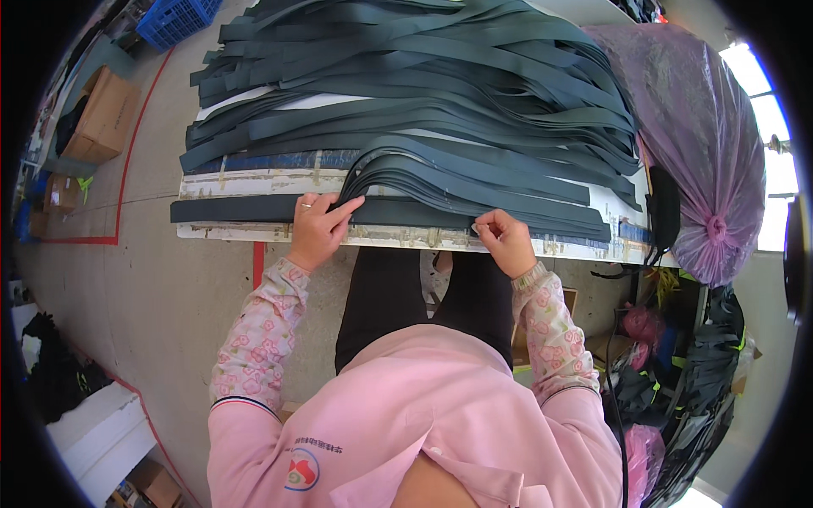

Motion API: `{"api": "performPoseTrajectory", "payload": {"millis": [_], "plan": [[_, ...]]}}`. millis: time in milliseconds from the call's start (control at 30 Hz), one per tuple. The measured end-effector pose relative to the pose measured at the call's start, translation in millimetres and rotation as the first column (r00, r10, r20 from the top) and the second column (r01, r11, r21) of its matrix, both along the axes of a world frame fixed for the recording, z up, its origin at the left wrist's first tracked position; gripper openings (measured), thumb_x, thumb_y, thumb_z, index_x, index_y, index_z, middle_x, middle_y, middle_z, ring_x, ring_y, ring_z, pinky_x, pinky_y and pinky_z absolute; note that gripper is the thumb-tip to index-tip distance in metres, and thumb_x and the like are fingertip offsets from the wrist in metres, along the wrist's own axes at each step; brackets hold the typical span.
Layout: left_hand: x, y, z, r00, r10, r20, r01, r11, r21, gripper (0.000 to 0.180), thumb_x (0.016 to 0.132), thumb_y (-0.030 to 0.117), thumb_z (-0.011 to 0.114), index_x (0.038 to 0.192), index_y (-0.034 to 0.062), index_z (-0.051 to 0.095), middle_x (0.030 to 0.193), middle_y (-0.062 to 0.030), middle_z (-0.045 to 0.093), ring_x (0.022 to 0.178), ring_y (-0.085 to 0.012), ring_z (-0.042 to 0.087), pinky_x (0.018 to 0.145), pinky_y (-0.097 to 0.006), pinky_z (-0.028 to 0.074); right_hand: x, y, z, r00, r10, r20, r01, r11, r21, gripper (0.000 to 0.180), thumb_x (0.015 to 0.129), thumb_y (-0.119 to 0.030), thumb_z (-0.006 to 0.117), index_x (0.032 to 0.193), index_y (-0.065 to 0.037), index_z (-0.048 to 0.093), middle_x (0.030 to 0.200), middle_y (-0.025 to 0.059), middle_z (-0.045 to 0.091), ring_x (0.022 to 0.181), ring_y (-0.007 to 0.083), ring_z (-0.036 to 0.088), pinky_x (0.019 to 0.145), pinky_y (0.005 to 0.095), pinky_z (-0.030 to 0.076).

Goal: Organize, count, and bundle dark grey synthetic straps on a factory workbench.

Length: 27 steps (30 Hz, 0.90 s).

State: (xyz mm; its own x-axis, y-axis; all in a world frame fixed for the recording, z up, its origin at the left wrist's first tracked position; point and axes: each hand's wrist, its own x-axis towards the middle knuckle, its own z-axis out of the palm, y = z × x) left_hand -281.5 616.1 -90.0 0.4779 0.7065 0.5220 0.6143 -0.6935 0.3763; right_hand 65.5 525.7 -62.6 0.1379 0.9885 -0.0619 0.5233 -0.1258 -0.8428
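Where table edge [229, 232] runs, left hand [317, 232] holds strips [415, 176].

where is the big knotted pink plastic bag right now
In the head view, the big knotted pink plastic bag is at the upper right, beside the right end of the table, next to the piled dark strips.

Over my feed, the dark fabric strips [474, 51] look matt and smooth, like flat woven webbing. I see a scuffed, rough-worn white top on the table [254, 183], glossy, crinkled thin plastic on the purple bag [694, 127], hard plastic on the blue crate [178, 21], dull cardboard on the box [103, 114], and soft, matt cloth on the pink shirt [423, 372].
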Motion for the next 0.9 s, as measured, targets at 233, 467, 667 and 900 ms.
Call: {"api": "performPoseTrajectory", "payload": {"millis": [233,467,667,900], "plan": [[3.0,1.2,-1.6,1.000,-0.020,0.007,0.020,1.000,0.014,0.045,0.074,0.005,0.071,0.115,0.0249,0.073,0.093,0.0001,0.060,0.082,-0.0229,0.051,0.077,-0.037,0.039,-5.2,-1.4,6.1,0.992,0.027,0.120,-0.028,1.000,0.011,0.010,0.086,-0.008,0.066,0.093,-0.001,0.066,0.069,0.0108,0.064,0.059,0.0196,0.061,0.058,0.0312,0.049],[4.1,0.2,-0.6,1.000,-0.013,0.004,0.013,1.000,0.028,0.046,0.074,0.004,0.071,0.115,0.0251,0.073,0.093,-0.0008,0.060,0.082,-0.0237,0.051,0.078,-0.037,0.039,-9.8,-2.9,5.5,0.991,-0.008,0.134,0.001,0.999,0.053,0.009,0.085,-0.007,0.066,0.092,-0.001,0.065,0.071,0.0133,0.065,0.061,0.0253,0.065,0.059,0.0341,0.051],[3.2,-0.1,-0.3,1.000,-0.014,0.005,0.014,1.000,0.017,0.046,0.074,0.004,0.071,0.115,0.0252,0.073,0.093,-0.0012,0.060,0.082,-0.0238,0.051,0.078,-0.037,0.039,-13.0,-3.3,2.3,0.987,-0.012,0.162,-0.002,0.996,0.089,0.007,0.083,-0.006,0.066,0.089,-0.002,0.064,0.069,0.0128,0.065,0.062,0.0295,0.066,0.060,0.0359,0.052],[2.7,-0.5,-1.4,1.000,-0.003,0.010,0.003,1.000,0.014,0.045,0.074,0.005,0.071,0.114,0.0245,0.074,0.092,-0.0021,0.061,0.082,-0.0241,0.051,0.079,-0.037,0.040,-11.5,-3.5,-5.1,0.964,0.008,0.266,-0.045,0.990,0.133,0.006,0.083,-0.007,0.066,0.087,-0.003,0.066,0.068,0.0136,0.065,0.063,0.0299,0.066,0.062,0.0364,0.052]]}}
